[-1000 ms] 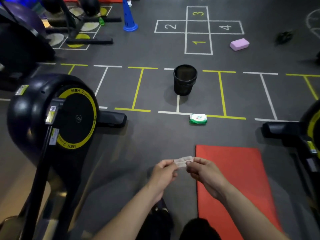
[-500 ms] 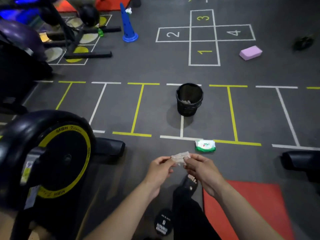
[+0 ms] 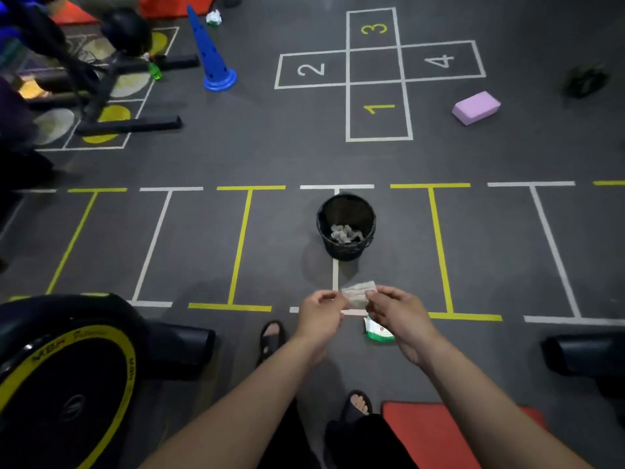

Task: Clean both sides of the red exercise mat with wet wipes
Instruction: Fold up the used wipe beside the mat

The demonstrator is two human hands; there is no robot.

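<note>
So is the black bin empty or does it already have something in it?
Not empty. The black bin stands upright on the floor, and crumpled pale wipes lie at its bottom, filling only a small part of it.

Open grey floor (image 3: 277,252) lies ahead of the hands — one obstacle only, the black bin (image 3: 346,228), upright on the white line. The wipes pack (image 3: 378,331) lies on the floor under the right hand. Left side blocked by a black machine (image 3: 67,377); another machine's foot (image 3: 585,355) intrudes at right.
</note>
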